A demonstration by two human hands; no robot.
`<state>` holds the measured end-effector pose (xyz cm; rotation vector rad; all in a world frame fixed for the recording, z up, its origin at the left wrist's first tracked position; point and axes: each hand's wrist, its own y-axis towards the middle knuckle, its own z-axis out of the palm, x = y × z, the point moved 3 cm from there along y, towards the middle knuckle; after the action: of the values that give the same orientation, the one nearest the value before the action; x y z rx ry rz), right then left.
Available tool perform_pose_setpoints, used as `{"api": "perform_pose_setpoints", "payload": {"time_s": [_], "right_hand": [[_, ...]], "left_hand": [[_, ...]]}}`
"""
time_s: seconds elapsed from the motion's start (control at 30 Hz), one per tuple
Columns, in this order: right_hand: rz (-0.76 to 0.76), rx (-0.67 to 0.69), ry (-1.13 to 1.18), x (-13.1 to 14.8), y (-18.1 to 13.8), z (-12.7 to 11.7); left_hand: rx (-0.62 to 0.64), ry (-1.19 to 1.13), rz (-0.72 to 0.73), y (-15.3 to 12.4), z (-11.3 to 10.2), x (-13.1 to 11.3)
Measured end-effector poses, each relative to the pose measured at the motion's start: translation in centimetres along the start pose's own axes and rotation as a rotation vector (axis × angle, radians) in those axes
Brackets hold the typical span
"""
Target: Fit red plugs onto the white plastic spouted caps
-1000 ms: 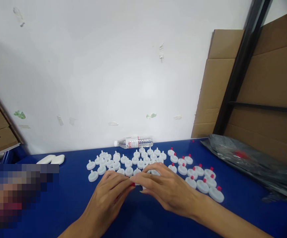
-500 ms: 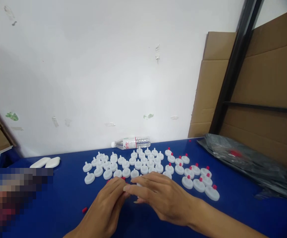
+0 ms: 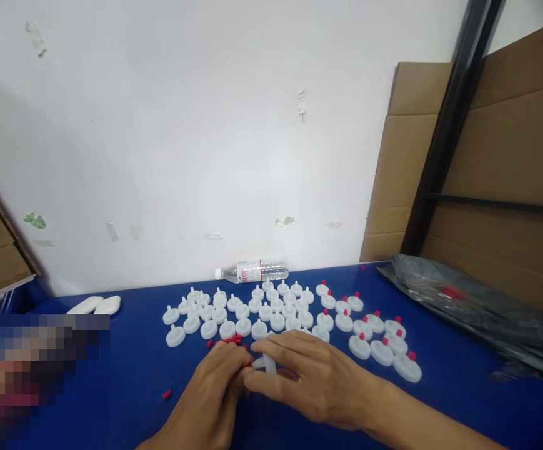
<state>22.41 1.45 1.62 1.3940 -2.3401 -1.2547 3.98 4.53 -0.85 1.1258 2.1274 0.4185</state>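
Note:
My right hand (image 3: 313, 375) grips a white nozzle lid (image 3: 270, 362) turned on its side, its spout pointing left. At the spout's tip, my left hand (image 3: 217, 387) is closed on a small red cap (image 3: 249, 364), mostly covered by the fingers. Several loose red caps (image 3: 234, 340) lie just beyond my left hand, and a single red cap (image 3: 167, 395) rests to its left. Uncapped white nozzle lids (image 3: 243, 327) stand spout up in a cluster past both hands. Right of them are several lids with red caps on their spouts (image 3: 382, 351).
A clear plastic bottle (image 3: 252, 271) lies against the wall. Dark plastic bags (image 3: 468, 312) are on the right of the blue table (image 3: 130, 362). Two white rounded objects (image 3: 108, 305) lie at left, behind a pixelated patch. Cardboard (image 3: 395, 169) leans at the right.
My right hand has shifted, so the white nozzle lid now shows between my hands, with red at its spout tip. The whole view has moved slightly.

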Motion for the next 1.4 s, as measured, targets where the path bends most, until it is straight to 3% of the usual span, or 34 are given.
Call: {"api": "perform_pose_setpoints", "payload": {"time_s": [0.2,0.33,0.53,0.67,0.87,1.4], "right_hand": [[0.073,0.208,0.082,-2.2,-0.5,0.3],[0.234,0.263,0.064,-4.6,-1.5,0.0],[0.544,0.276,-0.036,-9.3,-3.1,-1.4],[0.558,0.323,-0.034,-10.9,-3.8,-1.8],[0.552,0.401,-0.031,-11.3,-4.6,-1.0],[0.586,0.498,-0.057,-11.5,-4.8,-1.0]], "left_hand": [[0.038,0.204,-0.065,1.4,-0.6,0.5],[0.007,0.37,-0.078,1.2,-0.7,1.9],[0.024,0.399,-0.095,0.5,-0.4,2.4],[0.027,0.436,-0.071,0.5,-0.2,2.4],[-0.005,0.506,-0.01,0.5,0.3,3.1],[0.061,0.314,-0.057,0.9,-0.3,1.9]]}}
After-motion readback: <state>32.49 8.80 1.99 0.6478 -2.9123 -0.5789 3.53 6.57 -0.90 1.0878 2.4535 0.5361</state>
